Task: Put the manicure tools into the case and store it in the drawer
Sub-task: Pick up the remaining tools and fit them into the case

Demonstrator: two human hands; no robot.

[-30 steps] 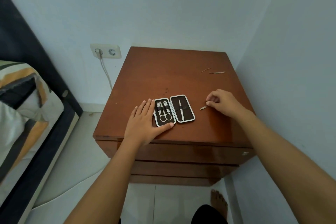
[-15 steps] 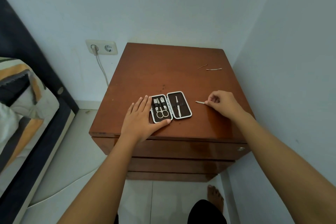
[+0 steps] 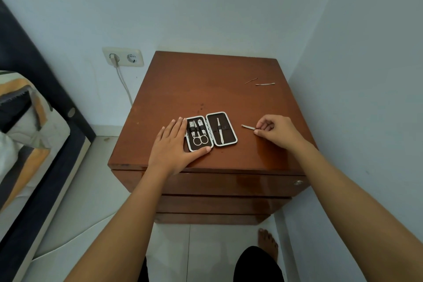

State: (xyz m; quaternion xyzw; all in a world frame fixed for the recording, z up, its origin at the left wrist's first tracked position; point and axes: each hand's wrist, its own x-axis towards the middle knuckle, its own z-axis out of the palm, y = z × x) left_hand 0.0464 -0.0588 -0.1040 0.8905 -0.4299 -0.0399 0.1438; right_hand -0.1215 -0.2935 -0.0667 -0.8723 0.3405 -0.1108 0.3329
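On the nightstand, your case lies open.
Your left hand rests flat beside it; your right hand pinches a thin tool.

Domestic bedroom corner: a wooden nightstand with drawers stands beside a bed with patterned bedding, near a wall socket, on tiled floor.
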